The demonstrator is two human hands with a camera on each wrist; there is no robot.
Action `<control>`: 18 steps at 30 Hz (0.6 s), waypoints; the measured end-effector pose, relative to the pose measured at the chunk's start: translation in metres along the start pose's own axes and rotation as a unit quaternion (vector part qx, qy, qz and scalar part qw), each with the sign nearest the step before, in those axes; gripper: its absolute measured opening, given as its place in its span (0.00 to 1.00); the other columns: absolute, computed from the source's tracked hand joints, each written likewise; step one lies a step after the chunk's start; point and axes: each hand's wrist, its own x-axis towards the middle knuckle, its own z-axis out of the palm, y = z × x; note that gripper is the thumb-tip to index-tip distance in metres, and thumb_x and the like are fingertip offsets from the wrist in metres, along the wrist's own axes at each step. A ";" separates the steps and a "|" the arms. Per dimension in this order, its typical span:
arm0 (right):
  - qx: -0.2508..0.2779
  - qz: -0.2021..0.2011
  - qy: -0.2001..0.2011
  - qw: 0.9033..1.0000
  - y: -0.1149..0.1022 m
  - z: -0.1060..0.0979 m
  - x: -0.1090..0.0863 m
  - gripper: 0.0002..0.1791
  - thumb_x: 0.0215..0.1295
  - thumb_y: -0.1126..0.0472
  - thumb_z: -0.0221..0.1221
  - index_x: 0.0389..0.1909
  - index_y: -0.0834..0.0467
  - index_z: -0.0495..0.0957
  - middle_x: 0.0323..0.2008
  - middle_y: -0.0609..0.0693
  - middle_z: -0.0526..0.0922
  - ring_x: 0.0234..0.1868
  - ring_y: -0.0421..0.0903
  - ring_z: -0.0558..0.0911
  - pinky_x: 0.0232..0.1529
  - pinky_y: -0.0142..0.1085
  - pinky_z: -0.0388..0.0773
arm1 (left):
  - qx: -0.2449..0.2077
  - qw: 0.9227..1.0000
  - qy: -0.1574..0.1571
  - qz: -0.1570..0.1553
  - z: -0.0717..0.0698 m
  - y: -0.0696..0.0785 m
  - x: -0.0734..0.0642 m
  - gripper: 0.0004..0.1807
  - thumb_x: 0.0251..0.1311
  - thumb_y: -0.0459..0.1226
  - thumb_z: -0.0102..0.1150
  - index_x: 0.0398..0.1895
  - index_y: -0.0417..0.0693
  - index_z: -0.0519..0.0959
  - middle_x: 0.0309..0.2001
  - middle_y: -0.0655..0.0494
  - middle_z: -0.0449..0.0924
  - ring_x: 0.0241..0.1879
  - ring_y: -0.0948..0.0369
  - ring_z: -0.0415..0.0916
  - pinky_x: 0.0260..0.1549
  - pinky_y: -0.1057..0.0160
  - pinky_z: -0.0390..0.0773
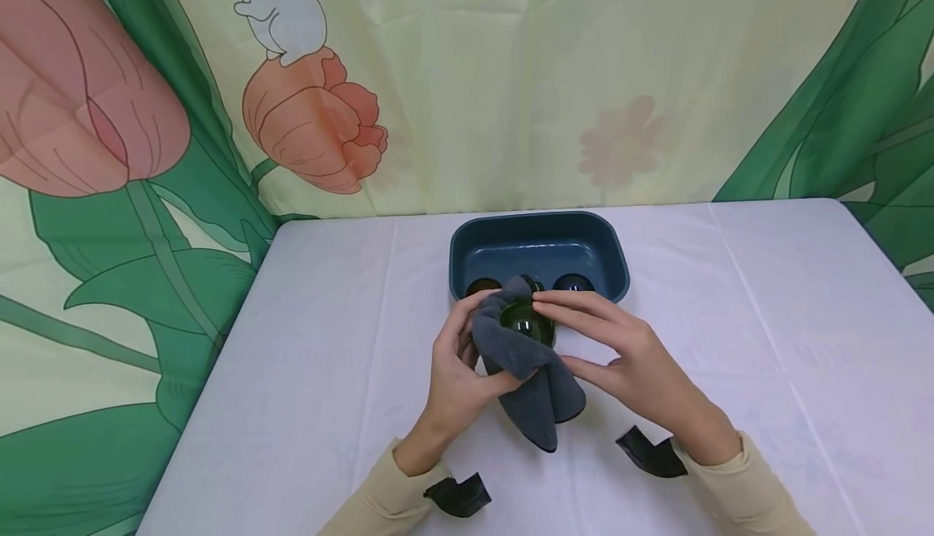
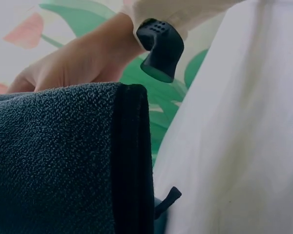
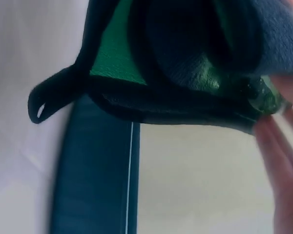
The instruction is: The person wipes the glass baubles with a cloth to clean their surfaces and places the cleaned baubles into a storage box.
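Note:
A dark grey towel (image 1: 520, 362) with black edging is wrapped partly round a rounded green glass object (image 1: 527, 323); its exact kind is unclear. My left hand (image 1: 461, 370) grips the towel from the left, thumb across its front. From the right, my right hand (image 1: 620, 341) holds the glass at its edge with the fingertips, the thumb lower down by the towel. The towel's lower ends hang loose. In the left wrist view the towel (image 2: 53, 156) hides most of the left hand's fingers. The right wrist view shows fingertips against the shiny green glass (image 3: 266, 95).
Behind the hands stands a dark blue tray (image 1: 540, 224) on a white-covered table (image 1: 314, 358). A reddish-brown round piece (image 1: 483, 285) and a dark round piece (image 1: 573, 282) lie at its near side. A printed curtain (image 1: 474, 114) hangs behind the table.

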 end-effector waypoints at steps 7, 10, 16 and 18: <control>-0.005 -0.028 -0.012 1.000 0.000 0.001 0.000 0.26 0.72 0.47 0.53 0.60 0.61 0.79 0.61 0.55 0.78 0.64 0.44 0.74 0.61 0.24 0.72 | -0.003 1.000 0.004 -0.013 -0.001 0.000 0.000 0.42 0.44 0.21 0.71 0.67 0.38 0.66 0.59 0.36 0.75 0.59 0.55 0.76 0.59 0.57 0.77; -0.007 -0.020 -0.011 1.000 0.000 0.002 -0.001 0.24 0.70 0.52 0.58 0.61 0.61 0.78 0.61 0.56 0.77 0.64 0.44 0.74 0.60 0.24 0.72 | -0.001 1.000 0.006 -0.023 -0.001 0.001 0.000 0.43 0.44 0.21 0.71 0.67 0.39 0.66 0.59 0.37 0.76 0.58 0.55 0.77 0.59 0.58 0.77; 0.022 0.023 0.015 0.999 -0.003 0.005 0.000 0.41 0.40 0.83 0.72 0.61 0.62 0.77 0.57 0.56 0.80 0.57 0.40 0.80 0.53 0.26 0.78 | 0.006 1.000 -0.004 -0.021 -0.002 0.001 0.000 0.45 0.42 0.21 0.72 0.68 0.40 0.65 0.58 0.37 0.77 0.57 0.55 0.77 0.59 0.59 0.77; 0.034 0.033 0.022 0.999 -0.003 0.005 0.000 0.41 0.39 0.83 0.72 0.61 0.63 0.77 0.55 0.56 0.80 0.54 0.40 0.82 0.51 0.27 0.80 | 0.007 1.000 -0.007 -0.018 -0.002 0.001 0.000 0.45 0.42 0.22 0.72 0.68 0.41 0.65 0.58 0.37 0.77 0.57 0.55 0.77 0.59 0.59 0.77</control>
